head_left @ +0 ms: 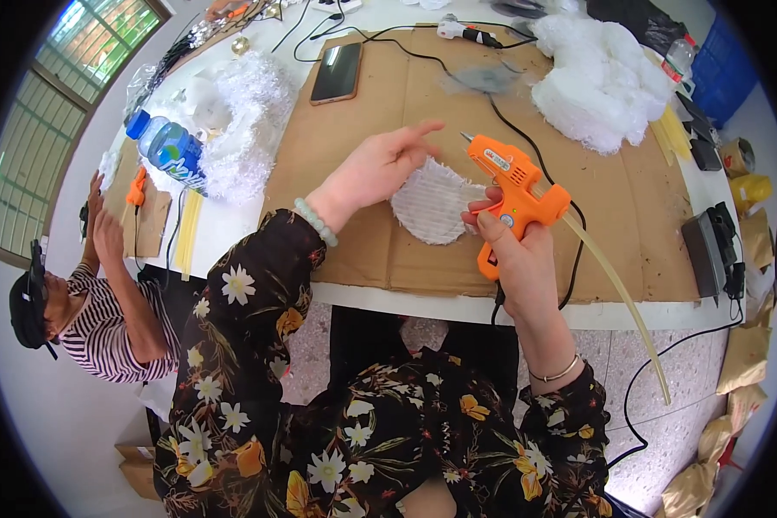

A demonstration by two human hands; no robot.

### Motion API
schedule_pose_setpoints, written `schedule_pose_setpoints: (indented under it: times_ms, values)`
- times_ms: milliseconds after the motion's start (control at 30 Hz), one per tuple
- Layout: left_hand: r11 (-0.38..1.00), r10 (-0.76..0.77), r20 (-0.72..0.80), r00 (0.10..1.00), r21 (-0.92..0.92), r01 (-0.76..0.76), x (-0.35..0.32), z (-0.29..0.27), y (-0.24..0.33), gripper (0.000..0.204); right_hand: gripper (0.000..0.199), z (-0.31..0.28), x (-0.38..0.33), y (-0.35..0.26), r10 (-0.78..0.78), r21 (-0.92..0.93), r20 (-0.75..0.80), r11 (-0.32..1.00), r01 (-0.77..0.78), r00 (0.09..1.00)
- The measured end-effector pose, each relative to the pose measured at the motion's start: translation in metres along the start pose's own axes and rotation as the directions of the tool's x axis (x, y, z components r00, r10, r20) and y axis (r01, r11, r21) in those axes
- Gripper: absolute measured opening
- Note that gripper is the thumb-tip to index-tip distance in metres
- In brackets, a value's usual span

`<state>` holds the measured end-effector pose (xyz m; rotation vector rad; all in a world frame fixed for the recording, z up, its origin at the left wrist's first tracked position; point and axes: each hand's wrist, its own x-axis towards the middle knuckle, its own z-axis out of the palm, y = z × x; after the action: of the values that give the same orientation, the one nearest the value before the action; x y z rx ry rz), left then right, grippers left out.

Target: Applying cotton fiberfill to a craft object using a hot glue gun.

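Observation:
In my right hand (527, 263) is an orange hot glue gun (516, 177), with fingers wrapped round its handle and trigger. Its metal nozzle points up and left. A long yellowish glue stick (617, 285) runs out of its back and curves down past the table edge. My left hand (384, 164) hovers left of the nozzle, fingers loosely apart, with nothing visible in them. Between my hands a round white ribbed fabric piece (430, 207) lies on the brown cardboard (354, 242). Part of its right edge is hidden behind my right fingers.
A phone (337, 73), a water bottle (166, 148) and white tinsel (255, 108) are at left. White fluffy stuffing (600, 82) lies far right. Black cables (527, 138) cross the cardboard. Another person (104, 319) works at the left with a second orange glue gun (136, 187) nearby.

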<state>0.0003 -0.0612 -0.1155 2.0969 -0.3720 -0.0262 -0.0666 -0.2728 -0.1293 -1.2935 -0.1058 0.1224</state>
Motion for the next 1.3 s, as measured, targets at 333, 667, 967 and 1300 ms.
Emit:
schedule_pose_setpoints:
  times_ms: [333, 667, 967, 1300]
  values:
    - [0.93, 0.24, 0.105, 0.965, 0.261, -0.26, -0.017, 0.002, 0.002, 0.033, 0.033, -0.005, 0.0, 0.002, 0.007, 0.002, -0.009, 1.0, -0.007, 1.0]
    - [0.957, 0.267, 0.033, 0.963, 0.108, -0.269, -0.013, 0.001, 0.012, 0.038, 0.03, -0.005, 0.001, 0.0, 0.024, 0.019, -0.023, 1.0, -0.024, 0.999]
    - [0.884, 0.323, 0.187, 0.928, 0.29, -0.367, -0.017, 0.005, 0.009, 0.041, 0.029, -0.002, 0.001, 0.004, 0.006, 0.009, -0.045, 1.0, -0.006, 0.999]
    - [0.819, 0.353, 0.201, 0.914, 0.406, -0.405, -0.029, 0.008, 0.007, 0.035, 0.033, -0.005, -0.004, -0.005, -0.005, 0.193, -0.189, 0.98, 0.042, 0.982]
